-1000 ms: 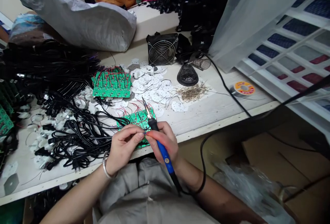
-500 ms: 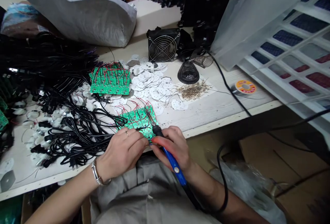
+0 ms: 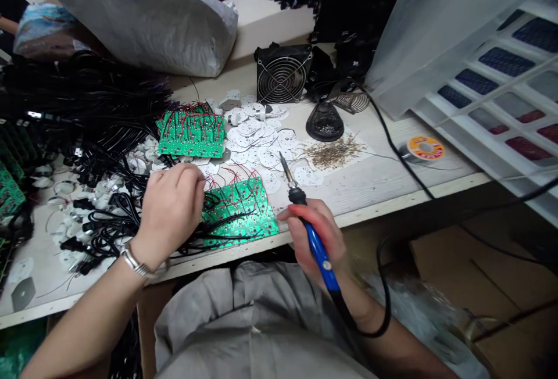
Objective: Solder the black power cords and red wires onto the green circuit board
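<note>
Parting from the right hand point(image 3: 331, 236), which grips the iron point(image 3: 320, 254), the left hand point(image 3: 172, 207) curls over cables point(image 3: 104, 228), fingertips hidden; soldering seems paused, the board point(image 3: 244, 210) uncovered at the bench's front edge point(image 3: 392, 204).

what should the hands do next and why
Probably move the left grip to the nearer green board and steady the black cables: they lie across it, that grip is off to its left, and the right grip holds the soldering iron, tip clear of the board.
</note>
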`<control>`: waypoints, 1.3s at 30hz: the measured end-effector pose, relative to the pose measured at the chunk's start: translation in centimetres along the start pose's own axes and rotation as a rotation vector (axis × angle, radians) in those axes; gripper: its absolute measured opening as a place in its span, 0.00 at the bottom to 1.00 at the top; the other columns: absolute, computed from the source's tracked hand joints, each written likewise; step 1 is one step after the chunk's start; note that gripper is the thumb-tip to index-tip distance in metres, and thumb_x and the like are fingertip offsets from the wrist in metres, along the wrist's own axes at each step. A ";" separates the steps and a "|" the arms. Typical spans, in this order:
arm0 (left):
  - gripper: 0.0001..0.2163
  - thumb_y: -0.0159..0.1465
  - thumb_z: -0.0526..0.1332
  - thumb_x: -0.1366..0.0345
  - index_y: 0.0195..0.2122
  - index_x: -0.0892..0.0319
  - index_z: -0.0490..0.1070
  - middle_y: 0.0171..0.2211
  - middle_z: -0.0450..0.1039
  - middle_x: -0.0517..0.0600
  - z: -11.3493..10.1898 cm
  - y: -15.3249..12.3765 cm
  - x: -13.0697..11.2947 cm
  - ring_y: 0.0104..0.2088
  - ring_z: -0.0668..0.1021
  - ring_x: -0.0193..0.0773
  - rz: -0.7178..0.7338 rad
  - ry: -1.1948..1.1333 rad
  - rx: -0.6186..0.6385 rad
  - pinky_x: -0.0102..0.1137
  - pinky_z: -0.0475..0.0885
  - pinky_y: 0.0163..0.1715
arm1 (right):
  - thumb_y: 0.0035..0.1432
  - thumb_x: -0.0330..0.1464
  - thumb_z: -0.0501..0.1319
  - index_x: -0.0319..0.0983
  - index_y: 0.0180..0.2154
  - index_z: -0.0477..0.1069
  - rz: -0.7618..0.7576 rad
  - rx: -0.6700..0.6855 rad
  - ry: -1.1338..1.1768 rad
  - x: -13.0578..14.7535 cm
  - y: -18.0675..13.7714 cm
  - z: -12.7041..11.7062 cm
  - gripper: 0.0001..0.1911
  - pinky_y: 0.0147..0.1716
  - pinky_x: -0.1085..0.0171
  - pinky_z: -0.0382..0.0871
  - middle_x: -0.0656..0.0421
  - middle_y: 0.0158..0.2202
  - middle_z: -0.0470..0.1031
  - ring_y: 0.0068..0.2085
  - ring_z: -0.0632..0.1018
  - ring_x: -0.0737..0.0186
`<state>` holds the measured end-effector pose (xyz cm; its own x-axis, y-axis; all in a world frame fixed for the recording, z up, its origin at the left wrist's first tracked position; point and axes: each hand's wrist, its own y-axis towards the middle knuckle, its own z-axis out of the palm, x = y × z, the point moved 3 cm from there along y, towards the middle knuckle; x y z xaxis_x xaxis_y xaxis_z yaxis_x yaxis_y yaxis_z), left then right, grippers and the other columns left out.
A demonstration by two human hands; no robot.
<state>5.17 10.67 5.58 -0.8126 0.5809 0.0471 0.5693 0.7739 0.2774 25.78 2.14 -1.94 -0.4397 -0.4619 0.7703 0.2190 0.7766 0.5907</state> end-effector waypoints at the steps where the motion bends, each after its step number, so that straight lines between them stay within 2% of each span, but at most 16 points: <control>1: 0.08 0.67 0.49 0.67 0.36 0.60 0.66 0.36 0.73 0.53 0.7 0.3 0.0 0.35 0.73 0.41 0.007 -0.063 0.062 0.36 0.62 0.37 | 0.61 0.26 0.56 0.42 0.45 0.68 0.022 0.000 0.044 0.0 -0.1 0.3 0.12 0.33 0.61 0.71 0.58 0.32 0.73 0.33 0.75 0.62; 4: 0.10 0.67 0.48 0.67 0.34 0.59 0.66 0.32 0.73 0.51 3.3 0.4 -0.5 0.35 0.73 0.40 0.087 -0.236 0.330 0.36 0.63 0.40 | 0.62 0.27 0.55 0.42 0.47 0.67 0.061 -0.047 0.186 -0.1 -0.5 1.1 0.13 0.34 0.59 0.73 0.59 0.31 0.74 0.31 0.76 0.63; 6: 0.10 0.68 0.48 0.66 0.35 0.59 0.67 0.35 0.73 0.52 4.2 0.0 -0.6 0.39 0.73 0.41 0.093 -0.273 0.389 0.38 0.62 0.42 | 0.62 0.27 0.55 0.42 0.48 0.67 0.066 -0.076 0.252 -0.4 -0.8 1.3 0.13 0.34 0.60 0.73 0.60 0.31 0.74 0.30 0.77 0.64; 9: 0.10 0.68 0.47 0.65 0.36 0.59 0.67 0.38 0.73 0.53 4.3 -0.8 -0.4 0.42 0.71 0.43 0.087 -0.262 0.366 0.39 0.60 0.43 | 0.62 0.27 0.55 0.42 0.48 0.68 0.071 -0.070 0.271 -0.8 -1.0 1.6 0.13 0.33 0.60 0.73 0.60 0.31 0.74 0.30 0.77 0.64; 16: 0.10 0.68 0.48 0.64 0.34 0.58 0.66 0.34 0.73 0.51 3.7 -1.2 0.2 0.39 0.71 0.40 -0.010 -0.316 0.403 0.37 0.61 0.41 | 0.62 0.31 0.55 0.41 0.47 0.68 0.123 -0.005 0.247 -0.7 -1.0 2.8 0.11 0.33 0.60 0.74 0.60 0.28 0.77 0.29 0.78 0.63; 20: 0.09 0.66 0.51 0.65 0.31 0.59 0.67 0.30 0.71 0.50 4.4 -1.0 0.3 0.36 0.72 0.40 -0.115 -0.318 0.369 0.36 0.62 0.40 | 0.62 0.32 0.55 0.41 0.43 0.69 0.137 -0.045 0.214 -0.6 -1.1 2.9 0.08 0.33 0.59 0.74 0.62 0.24 0.75 0.27 0.78 0.63; 23: 0.07 0.63 0.53 0.67 0.30 0.59 0.68 0.30 0.72 0.51 4.9 -1.1 0.0 0.35 0.72 0.41 -0.181 -0.267 0.324 0.36 0.62 0.38 | 0.61 0.31 0.56 0.41 0.39 0.70 0.125 -0.079 0.170 -0.5 -1.1 2.9 0.06 0.32 0.60 0.74 0.60 0.24 0.75 0.27 0.78 0.63; 27: 0.07 0.63 0.54 0.67 0.30 0.59 0.69 0.31 0.74 0.51 4.8 -1.6 -0.5 0.36 0.72 0.42 -0.161 -0.235 0.276 0.38 0.61 0.39 | 0.60 0.29 0.56 0.41 0.37 0.70 0.127 -0.101 0.154 -0.6 -1.1 3.0 0.05 0.30 0.61 0.74 0.59 0.26 0.75 0.28 0.78 0.63; 32: 0.08 0.64 0.53 0.66 0.31 0.59 0.70 0.29 0.73 0.50 4.6 -2.1 -0.4 0.34 0.72 0.40 -0.145 -0.306 0.294 0.36 0.62 0.39 | 0.60 0.29 0.56 0.41 0.38 0.71 0.090 -0.100 0.198 -0.7 -1.2 3.2 0.06 0.30 0.60 0.74 0.60 0.24 0.73 0.26 0.77 0.62; 39: 0.07 0.60 0.56 0.66 0.27 0.60 0.71 0.27 0.74 0.51 4.9 -1.7 -0.2 0.31 0.74 0.40 -0.319 -0.262 0.339 0.35 0.64 0.37 | 0.59 0.28 0.56 0.41 0.36 0.71 0.095 -0.084 0.161 -0.3 -0.8 2.9 0.06 0.30 0.61 0.74 0.60 0.27 0.74 0.29 0.78 0.62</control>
<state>5.01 10.49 0.37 -0.9180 0.3139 -0.2425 0.3431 0.9351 -0.0884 23.21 2.86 -3.36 -0.2704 -0.4563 0.8477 0.3273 0.7845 0.5267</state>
